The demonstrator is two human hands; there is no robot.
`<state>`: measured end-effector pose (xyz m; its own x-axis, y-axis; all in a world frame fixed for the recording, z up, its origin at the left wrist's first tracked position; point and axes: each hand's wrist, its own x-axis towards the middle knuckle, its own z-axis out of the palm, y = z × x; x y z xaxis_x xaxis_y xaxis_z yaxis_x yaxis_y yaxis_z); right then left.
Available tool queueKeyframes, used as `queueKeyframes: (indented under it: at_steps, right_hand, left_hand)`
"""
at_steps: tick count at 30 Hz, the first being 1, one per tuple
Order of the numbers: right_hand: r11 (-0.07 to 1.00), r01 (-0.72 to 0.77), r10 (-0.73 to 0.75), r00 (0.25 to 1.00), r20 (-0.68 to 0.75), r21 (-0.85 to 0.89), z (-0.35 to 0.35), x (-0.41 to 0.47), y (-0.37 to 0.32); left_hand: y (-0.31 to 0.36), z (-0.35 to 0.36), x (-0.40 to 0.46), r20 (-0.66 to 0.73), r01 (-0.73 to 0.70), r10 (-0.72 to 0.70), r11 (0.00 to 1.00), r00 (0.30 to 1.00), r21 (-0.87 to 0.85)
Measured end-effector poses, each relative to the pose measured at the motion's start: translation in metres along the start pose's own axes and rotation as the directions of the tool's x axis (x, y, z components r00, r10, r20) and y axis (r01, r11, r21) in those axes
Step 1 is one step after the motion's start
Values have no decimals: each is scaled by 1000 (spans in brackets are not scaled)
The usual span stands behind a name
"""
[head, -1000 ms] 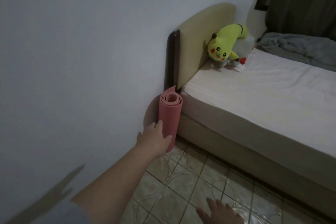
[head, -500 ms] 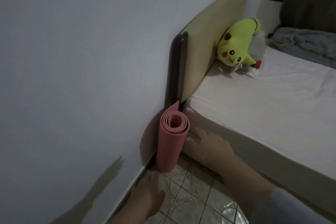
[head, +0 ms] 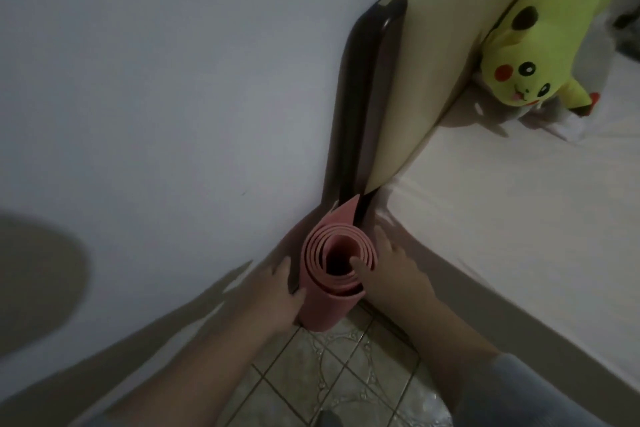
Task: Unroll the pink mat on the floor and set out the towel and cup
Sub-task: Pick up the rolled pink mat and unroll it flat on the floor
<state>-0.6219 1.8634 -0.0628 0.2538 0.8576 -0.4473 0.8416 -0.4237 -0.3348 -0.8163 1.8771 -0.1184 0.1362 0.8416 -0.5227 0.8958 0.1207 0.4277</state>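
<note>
Low in the centre of the frame, the pink mat (head: 332, 274) stands upright and rolled on the tiled floor (head: 311, 367), wedged in the corner between the white wall (head: 156, 80) and the dark edge of the headboard (head: 363, 107). Its foot is hidden behind the hands. The left hand (head: 273, 298) grasps the roll's left side, thumb across the front and fingers out of sight behind it. The right hand (head: 394, 274) clasps the top rim, thumb hooked into the open spiral and fingers wrapped round the far side. Both forearms run off the lower edge. At right lies the bed (head: 519, 201), its mattress cut by the frame; a yellow plush toy (head: 540, 45) leans on the headboard in the upper right. A blurred dark shape sits at the right edge, too unclear to identify.
</note>
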Motion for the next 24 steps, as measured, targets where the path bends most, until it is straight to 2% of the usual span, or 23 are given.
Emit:
queueKeyframes:
  at_steps: [6,9,11,15,20,24]
  right_hand:
    - [980,-104,85,989,118,167,35,74,22]
    - [951,-161,114,976,186,264,45,107,25]
    - [941,-177,114,968,223,288,51,125,29]
    - [946,-171,99,962,256,277,63,140,39]
    - [948,-111,51,978,203,297,72,132,46]
    - [961,-97,41,976,213,258,71,108,48]
  left_hand:
    - [43,12,94,-66,29,-40,987,997,-159]
    - [40,26,123,48,144,-136,924,990,-353]
    - [37,33,135,111,186,-154,902,982,-390]
    - [35,36,147,64,163,-151,929,987,-331]
    - [32,34,138,125,50,-27,981,992,-187]
    - [28,38,110,100,-10,29,982,995,-188]
